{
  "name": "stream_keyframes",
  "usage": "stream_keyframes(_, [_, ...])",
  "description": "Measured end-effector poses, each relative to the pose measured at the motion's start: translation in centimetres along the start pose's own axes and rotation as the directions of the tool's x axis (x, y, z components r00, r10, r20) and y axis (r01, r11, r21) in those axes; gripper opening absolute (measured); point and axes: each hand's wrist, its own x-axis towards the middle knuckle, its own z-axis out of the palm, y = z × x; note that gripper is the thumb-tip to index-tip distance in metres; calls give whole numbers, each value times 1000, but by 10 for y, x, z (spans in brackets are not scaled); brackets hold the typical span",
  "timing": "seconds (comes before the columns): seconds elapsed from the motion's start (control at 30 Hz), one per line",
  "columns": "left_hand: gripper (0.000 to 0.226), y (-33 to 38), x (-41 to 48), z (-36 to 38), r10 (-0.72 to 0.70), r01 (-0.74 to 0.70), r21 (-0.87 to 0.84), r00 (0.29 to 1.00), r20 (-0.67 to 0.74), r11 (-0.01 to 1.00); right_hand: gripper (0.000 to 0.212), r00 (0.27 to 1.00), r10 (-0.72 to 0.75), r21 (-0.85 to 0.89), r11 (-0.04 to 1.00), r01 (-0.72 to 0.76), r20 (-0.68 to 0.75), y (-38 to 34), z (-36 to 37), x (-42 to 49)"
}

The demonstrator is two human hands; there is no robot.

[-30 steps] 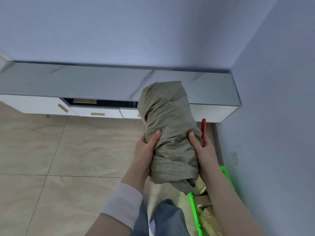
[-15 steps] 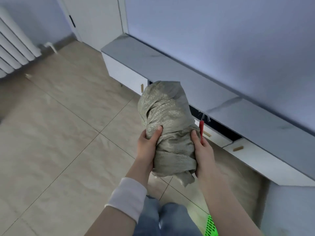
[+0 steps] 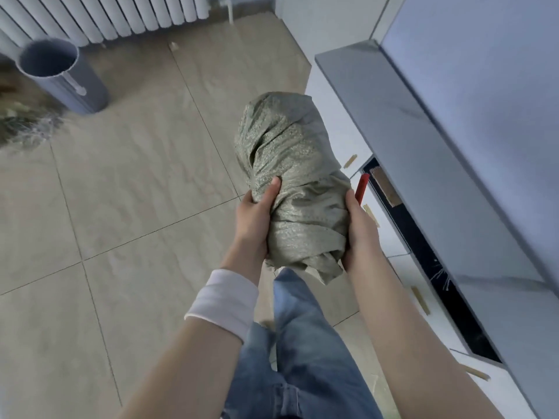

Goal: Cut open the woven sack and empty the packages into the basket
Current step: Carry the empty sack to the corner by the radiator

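One rolled-up sack. Two hands on it: one left hand, one right hand. One red tool, mostly hidden behind the right hand. One white wristband. One grey bin. One radiator. One cabinet. At least five tan drawer handles along its front.

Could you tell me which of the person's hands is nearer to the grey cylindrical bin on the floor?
Left. The left hand grips the sack's side facing the bin; the right hand holds the opposite side, farther away.
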Motion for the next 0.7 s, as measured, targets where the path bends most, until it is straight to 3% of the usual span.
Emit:
stream_keyframes(0.2, [46,26,76,26,-32,25,-61,994,-108,998,26,994,83,-29,996,-82,69,-50,44,78])
stream_keyframes(0.37, [51,56,134,32,-31,13,-113,987,-161,994,29,986,101,-102,991,-87,135,-86,93,129])
stream_keyframes(0.5, [65,98,192,24,-27,-10,-152,970,-242,988,22,976,125,-166,982,-95,177,-116,158,166])
stream_keyframes(0.7, [54,185,289,-3,-11,-43,-183,959,-284,982,19,954,116,-201,978,-61,277,-160,280,220])
